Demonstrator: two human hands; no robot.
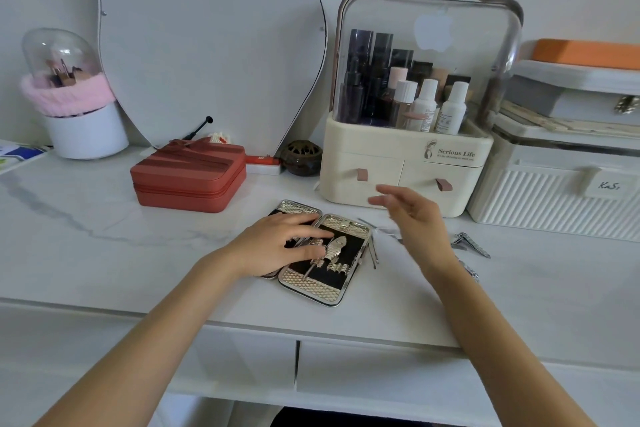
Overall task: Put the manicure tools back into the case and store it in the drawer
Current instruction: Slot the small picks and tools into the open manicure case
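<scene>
One silver case (pixel 317 282), open, black-lined.

An open, silver-framed manicure case (pixel 320 284) with a woven metallic trim and black lining lies flat on the white marble-look tabletop (pixel 104 246), near the middle of its front edge. A thin metal tool (pixel 313 263) sits tucked in the lining of its right half. Just beside the case's right edge lie slim metal picks (pixel 372 251). Farther right, well apart from the case, a pair of silver nail clippers (pixel 471 244) rests on the tabletop. Below the front edge are two closed white drawers (pixel 363 367).
</scene>
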